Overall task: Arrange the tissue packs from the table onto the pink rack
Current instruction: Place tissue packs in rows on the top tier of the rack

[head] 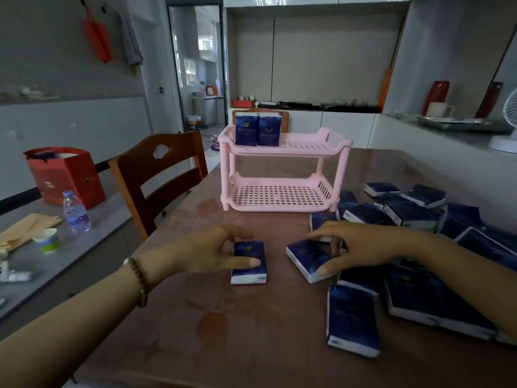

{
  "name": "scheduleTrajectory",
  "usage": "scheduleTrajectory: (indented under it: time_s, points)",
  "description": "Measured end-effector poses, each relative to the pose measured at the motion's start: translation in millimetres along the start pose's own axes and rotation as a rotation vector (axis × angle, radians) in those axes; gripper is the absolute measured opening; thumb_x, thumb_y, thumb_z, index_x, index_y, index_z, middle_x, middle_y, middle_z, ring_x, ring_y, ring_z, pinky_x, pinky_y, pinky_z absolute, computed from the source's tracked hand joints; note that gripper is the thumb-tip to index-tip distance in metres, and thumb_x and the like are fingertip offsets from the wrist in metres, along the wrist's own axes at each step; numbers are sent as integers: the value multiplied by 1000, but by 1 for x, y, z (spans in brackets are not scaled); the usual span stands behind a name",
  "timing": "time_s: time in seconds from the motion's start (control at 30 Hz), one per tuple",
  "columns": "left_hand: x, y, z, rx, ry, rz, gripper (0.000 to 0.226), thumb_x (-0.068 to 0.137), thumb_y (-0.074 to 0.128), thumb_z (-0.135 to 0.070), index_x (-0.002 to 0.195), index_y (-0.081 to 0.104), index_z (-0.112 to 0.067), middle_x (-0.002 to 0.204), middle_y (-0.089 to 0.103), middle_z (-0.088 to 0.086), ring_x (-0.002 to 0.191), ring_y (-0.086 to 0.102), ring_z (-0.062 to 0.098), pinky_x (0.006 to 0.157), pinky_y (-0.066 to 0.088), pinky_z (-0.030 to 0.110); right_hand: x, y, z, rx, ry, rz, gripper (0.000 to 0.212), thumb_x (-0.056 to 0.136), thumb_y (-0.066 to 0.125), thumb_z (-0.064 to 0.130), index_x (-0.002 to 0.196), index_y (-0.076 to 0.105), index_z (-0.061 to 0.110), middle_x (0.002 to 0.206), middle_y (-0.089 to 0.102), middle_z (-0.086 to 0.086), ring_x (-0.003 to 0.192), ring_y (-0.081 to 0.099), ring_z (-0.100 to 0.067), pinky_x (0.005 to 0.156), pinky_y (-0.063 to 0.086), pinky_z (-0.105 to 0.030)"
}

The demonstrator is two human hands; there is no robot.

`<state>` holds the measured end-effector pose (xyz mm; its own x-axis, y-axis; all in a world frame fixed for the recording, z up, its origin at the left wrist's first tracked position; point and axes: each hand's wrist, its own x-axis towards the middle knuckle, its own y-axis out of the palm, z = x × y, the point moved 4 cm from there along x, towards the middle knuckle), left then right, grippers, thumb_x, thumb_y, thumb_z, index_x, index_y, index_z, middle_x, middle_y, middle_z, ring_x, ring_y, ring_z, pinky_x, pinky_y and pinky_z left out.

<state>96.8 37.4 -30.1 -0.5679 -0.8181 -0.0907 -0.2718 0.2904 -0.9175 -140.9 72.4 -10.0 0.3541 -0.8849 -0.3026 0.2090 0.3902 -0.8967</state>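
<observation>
A pink two-tier rack (282, 175) stands mid-table; two dark blue tissue packs (257, 129) stand upright at the left of its top shelf, and the bottom shelf is bare. My left hand (207, 254) grips a flat blue tissue pack (249, 271) between thumb and fingers on the table. A second, tilted pack (306, 259) is held by my right hand (352, 247), its thumb on the near edge. Several more packs (419, 219) lie scattered at the right, one (353, 320) near the front.
A wooden chair (159, 177) stands at the table's left edge. A side counter to the left holds a red gift bag (67, 177), a water bottle (75, 211) and a paper cup (47, 240). A white fan (506, 127) sits far right.
</observation>
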Motion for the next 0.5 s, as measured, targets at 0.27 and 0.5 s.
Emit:
scheduleTrajectory:
  time_s: [0.27, 0.5]
  points:
    - [-1, 6, -5, -109, 64, -24, 58, 77, 72, -40, 122, 41, -24, 115, 54, -13, 103, 56, 4, 84, 47, 13, 0, 15, -1, 56, 106, -52, 76, 72, 56, 68, 133, 45, 25, 118, 47, 9, 104, 50, -9, 90, 37, -21]
    - [0, 7, -1, -343, 128, -128, 54, 77, 73, -30, 118, 41, -18, 110, 63, -7, 95, 67, 9, 80, 58, 30, 9, 23, 7, 287, 34, -93, 53, 72, 76, 43, 117, 50, 30, 108, 58, 12, 91, 58, -2, 78, 47, -16]
